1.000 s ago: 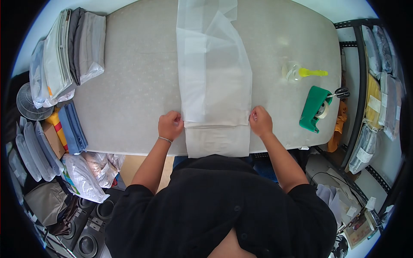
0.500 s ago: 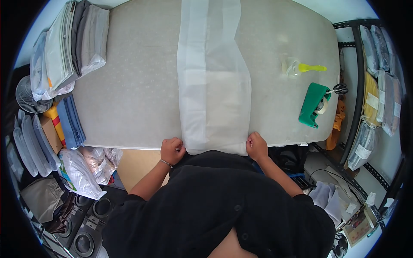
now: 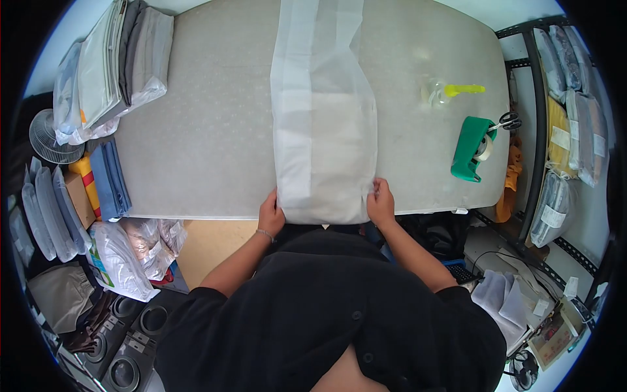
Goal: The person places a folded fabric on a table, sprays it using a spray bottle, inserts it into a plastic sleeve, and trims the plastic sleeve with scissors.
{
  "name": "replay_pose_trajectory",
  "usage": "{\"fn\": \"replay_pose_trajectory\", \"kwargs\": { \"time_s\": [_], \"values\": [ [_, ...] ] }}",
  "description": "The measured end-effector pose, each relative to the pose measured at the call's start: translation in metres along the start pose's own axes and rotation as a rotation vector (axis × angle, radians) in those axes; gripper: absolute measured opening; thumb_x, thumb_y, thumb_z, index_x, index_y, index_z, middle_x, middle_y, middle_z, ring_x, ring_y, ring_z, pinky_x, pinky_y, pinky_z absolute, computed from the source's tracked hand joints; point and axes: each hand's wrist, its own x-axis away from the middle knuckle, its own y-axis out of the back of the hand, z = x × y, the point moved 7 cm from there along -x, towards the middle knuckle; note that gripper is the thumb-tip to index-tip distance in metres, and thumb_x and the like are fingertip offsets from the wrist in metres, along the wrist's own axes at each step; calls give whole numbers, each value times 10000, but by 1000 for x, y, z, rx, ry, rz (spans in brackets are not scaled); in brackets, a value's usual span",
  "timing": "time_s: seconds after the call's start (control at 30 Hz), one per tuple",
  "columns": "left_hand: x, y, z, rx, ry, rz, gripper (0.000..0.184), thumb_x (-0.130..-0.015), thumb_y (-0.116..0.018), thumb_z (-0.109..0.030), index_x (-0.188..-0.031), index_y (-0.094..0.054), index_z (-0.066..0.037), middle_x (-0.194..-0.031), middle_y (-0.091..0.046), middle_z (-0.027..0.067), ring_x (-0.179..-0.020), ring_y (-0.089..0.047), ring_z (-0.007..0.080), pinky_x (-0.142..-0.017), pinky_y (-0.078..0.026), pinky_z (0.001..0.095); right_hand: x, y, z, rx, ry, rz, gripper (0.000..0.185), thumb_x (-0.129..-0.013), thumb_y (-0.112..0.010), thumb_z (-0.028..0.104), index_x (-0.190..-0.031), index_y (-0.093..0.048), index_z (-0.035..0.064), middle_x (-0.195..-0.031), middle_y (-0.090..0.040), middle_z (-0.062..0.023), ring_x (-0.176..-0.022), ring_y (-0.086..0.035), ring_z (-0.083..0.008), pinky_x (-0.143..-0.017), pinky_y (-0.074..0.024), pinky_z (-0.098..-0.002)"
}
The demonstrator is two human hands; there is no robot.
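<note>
Near end, my left hand [image 3: 272, 212] and right hand [image 3: 380, 204] pinch a long, translucent-white plastic sleeve [image 3: 295, 130] (squaring, I judge; next needs even tension).

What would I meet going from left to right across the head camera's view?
Fan, folded blue cloth, left hand, pale translucent wrap, right hand, green tape dispenser, orange cloth, yellow package.

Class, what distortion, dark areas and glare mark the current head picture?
Head view: black fills its corners; the dark shelf post bows outward, fisheye-like; a pale glare spot lies on the table beyond the yellow-handled bottle; the translucent sheet looks whitish.
</note>
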Motion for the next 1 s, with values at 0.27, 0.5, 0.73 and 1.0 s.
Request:
{"fn": "replay_pose_trajectory", "kwargs": {
  "time_s": [0.27, 0.5, 0.73, 1.0],
  "values": [
    [-143, 34, -51, -107, -63, -267, 416, -830, -488, 5, -1228, -608, -9, -1075, -687, 202, -979, -662, 331, -868, -501, 361, -133, 14, 75, 71, 129, -126, 164, -882, -544, 113, -1029, -579, 48, -884, -683, -162, -851, -664, -352, -739, -508, -446],
    [-56, 11, -51, -408, -72, -289, 413, -794, -565, 9, -1200, -548, -66, -925, -671, 78, -733, -663, 253, -666, -521, 375, -70, 33, 34, 179, 209, -94, 147, -888, -529, 103, -1025, -544, 55, -893, -658, -169, -837, -636, -384, -717, -506, -450],
    [-12, 3, -55, -552, -525, -333, 306, -703, -643, 30, -958, -570, -123, -843, -597, 32, -624, -605, 206, -563, -474, 350, -5, 46, 53, 540, 776, -409, 372, -761, -626, 54, -1124, -548, 62, -1094, -563, -133, -940, -587, -279, -857, -450, -405],
    [-22, 4, -84, -611, -857, -35, 237, -681, -650, 29, -843, -585, -132, -829, -591, 32, -636, -553, 245, -582, -439, 354, -24, 35, 44, 468, 740, -257, 211, -706, -636, 74, -896, -545, 93, -899, -562, -89, -820, -578, -292, -749, -426, -446]
  ]
}}
